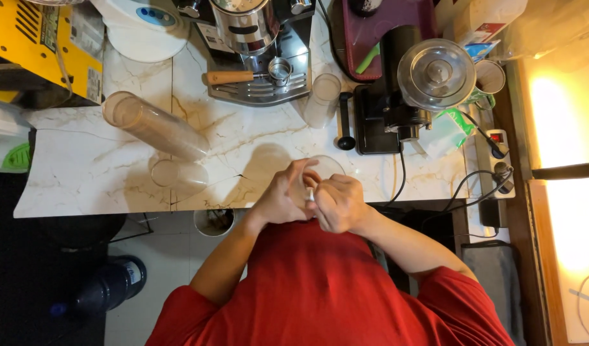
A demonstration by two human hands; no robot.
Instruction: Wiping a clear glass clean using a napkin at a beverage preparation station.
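Both hands meet over the front edge of the white marble counter [89, 173]. My left hand [278, 197] curls around the near side of a clear plastic cup [326, 168] that stands on the counter, fingers at its rim. My right hand [339, 204] is closed next to it and pinches a small white item [310, 195] between the fingertips. What the item is cannot be made out. The two hands touch each other and hide most of the cup.
A stack of clear cups [154, 127] lies on its side at left, with one cup [179, 176] below it. Behind stand an espresso machine [256, 45], an upright cup [322, 99], a black grinder [387, 112] and a yellow machine [44, 45]. A power strip [499, 160] sits at right.
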